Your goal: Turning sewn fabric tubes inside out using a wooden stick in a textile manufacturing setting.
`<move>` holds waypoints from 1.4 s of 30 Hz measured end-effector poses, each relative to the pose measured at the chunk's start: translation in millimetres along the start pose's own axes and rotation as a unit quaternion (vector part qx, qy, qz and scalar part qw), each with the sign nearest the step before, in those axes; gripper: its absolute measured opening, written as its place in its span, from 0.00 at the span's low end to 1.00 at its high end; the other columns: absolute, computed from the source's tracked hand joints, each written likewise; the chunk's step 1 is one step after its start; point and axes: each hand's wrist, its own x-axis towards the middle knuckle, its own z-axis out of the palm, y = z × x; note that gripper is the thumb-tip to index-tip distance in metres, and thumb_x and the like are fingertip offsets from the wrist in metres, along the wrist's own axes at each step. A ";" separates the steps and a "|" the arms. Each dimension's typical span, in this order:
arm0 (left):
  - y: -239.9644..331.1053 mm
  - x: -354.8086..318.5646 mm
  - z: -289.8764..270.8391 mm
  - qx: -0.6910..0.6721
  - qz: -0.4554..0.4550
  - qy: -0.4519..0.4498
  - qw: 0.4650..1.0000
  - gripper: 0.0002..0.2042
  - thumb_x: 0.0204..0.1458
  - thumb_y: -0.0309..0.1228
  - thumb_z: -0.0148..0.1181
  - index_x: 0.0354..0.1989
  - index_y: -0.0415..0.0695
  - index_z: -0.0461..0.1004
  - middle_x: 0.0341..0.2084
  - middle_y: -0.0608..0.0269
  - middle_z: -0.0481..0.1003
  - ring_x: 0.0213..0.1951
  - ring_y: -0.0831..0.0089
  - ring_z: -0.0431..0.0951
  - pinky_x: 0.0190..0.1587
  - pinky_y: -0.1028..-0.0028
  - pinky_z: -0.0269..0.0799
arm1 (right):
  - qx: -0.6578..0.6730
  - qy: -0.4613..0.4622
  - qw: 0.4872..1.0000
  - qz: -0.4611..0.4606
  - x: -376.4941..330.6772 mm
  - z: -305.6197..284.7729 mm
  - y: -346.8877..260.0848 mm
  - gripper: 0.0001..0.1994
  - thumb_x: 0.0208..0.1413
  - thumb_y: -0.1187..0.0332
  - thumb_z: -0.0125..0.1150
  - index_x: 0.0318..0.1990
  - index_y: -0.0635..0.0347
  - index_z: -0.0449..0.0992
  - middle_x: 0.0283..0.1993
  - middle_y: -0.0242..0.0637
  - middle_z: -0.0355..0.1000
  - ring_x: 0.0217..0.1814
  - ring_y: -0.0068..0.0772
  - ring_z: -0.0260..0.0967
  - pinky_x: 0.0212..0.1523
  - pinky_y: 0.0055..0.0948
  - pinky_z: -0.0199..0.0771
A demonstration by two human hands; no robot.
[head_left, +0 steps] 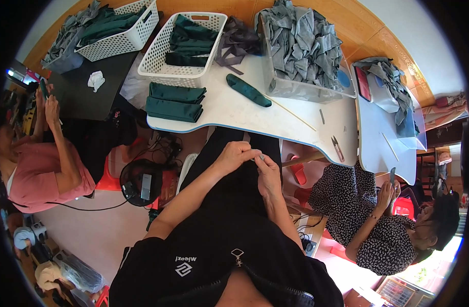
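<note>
Both hands meet in front of my black trousers, just off the table's near edge. My left hand [233, 159] is closed, with thumb and forefinger pinched toward the other hand. Close beside it, my right hand [268, 176] pinches a small greyish piece [261, 157], mostly covered by the fingers; its kind cannot be made out. Ahead on the white table [229, 115] lies a dark green satin fabric tube [248, 90] near a thin wooden stick [294, 113]. Folded green satin pieces [175, 102] are stacked to the left. Thread snips [337, 148] rest at the right.
White baskets [186, 77] with green fabric and a clear bin [306, 91] heaped with grey fabric line the back. A co-worker in pink [50, 174] sits left; another in a patterned dress [382, 238] sits right, both handling small pieces. A black fan [145, 181] stands on the floor at left.
</note>
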 end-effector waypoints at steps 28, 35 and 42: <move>31.9 -4.4 -12.5 -0.218 -0.019 0.075 0.973 0.11 0.72 0.19 0.86 0.60 0.35 0.99 0.47 0.54 0.98 0.45 0.73 0.98 0.52 0.72 0.94 | 0.032 -0.293 0.949 0.110 27.1 -99.2 -87.1 0.29 0.95 0.53 0.68 0.88 0.65 0.84 0.54 0.40 0.97 0.51 0.26 0.89 0.52 0.21 0.83; 51.1 42.7 -22.6 -0.378 -0.067 0.033 0.923 0.10 0.76 0.23 0.84 0.60 0.33 0.98 0.46 0.57 0.97 0.43 0.73 0.96 0.52 0.71 0.95 | -0.285 -0.100 0.949 -0.091 31.8 -7.2 -72.5 0.17 0.86 0.67 0.78 0.72 0.64 0.94 0.60 0.28 0.93 0.61 0.23 0.86 0.70 0.29 0.83; 87.2 134.2 -95.8 -0.118 0.031 0.208 0.970 0.13 0.78 0.31 0.83 0.61 0.34 0.98 0.41 0.65 0.95 0.39 0.80 0.90 0.44 0.73 0.87 | -0.401 -0.060 0.904 -0.134 82.2 -16.9 -186.4 0.14 0.87 0.64 0.80 0.66 0.65 0.97 0.51 0.32 0.94 0.51 0.25 0.86 0.56 0.30 0.85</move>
